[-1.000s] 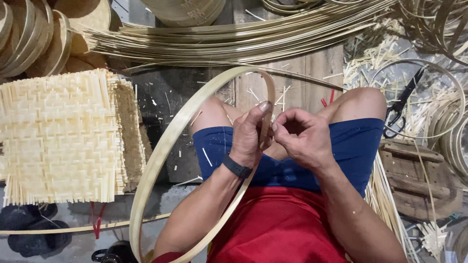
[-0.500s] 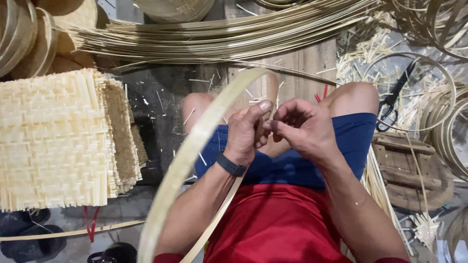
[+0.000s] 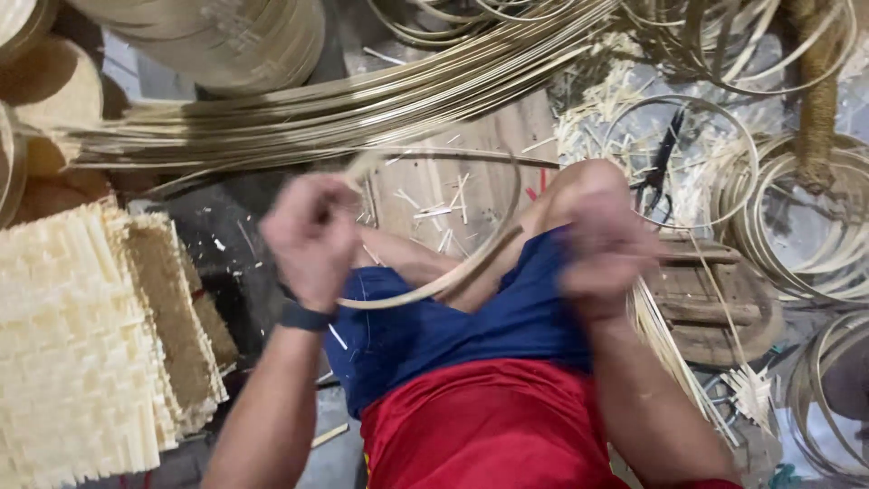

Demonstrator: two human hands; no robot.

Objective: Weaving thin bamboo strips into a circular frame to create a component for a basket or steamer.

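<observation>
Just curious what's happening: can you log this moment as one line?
left hand: holds bamboo hoop strip | right hand: blurred, grip unclear | woven mats at left

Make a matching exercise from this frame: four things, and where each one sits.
Things:
1. woven mats
2. bamboo hoop
3. long strips
4. scissors

Places:
A. bundled across the top
B. stacked at the left edge
C. inside a ring on the floor, right of the knee
D. at the left hand, over the lap

Pairs: 1-B, 2-D, 3-A, 4-C
</observation>
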